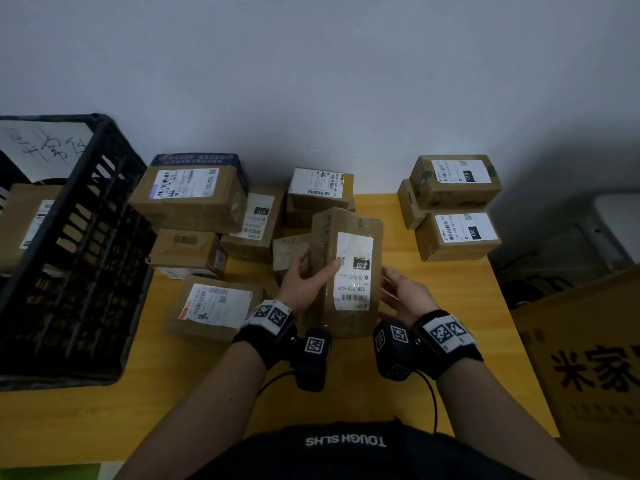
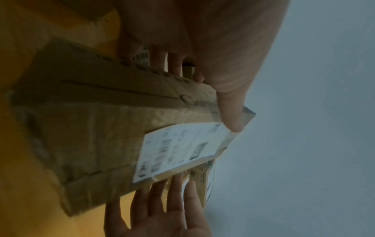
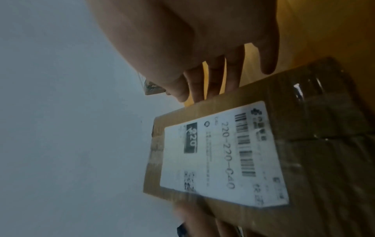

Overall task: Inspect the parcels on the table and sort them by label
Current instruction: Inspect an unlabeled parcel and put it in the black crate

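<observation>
Head view: black crate (image 1: 69, 244) stands left of stacked parcels (image 1: 194, 199).

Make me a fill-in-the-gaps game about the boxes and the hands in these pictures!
1. The parcel in the left hand has the number ____ in the black square on its label.
2. The table is coloured ____.
3. The big crate on the left is coloured ____.
4. The right hand is open beside the parcel, with its fingers ____.

Missing words: 220; yellow; black; straight
</observation>
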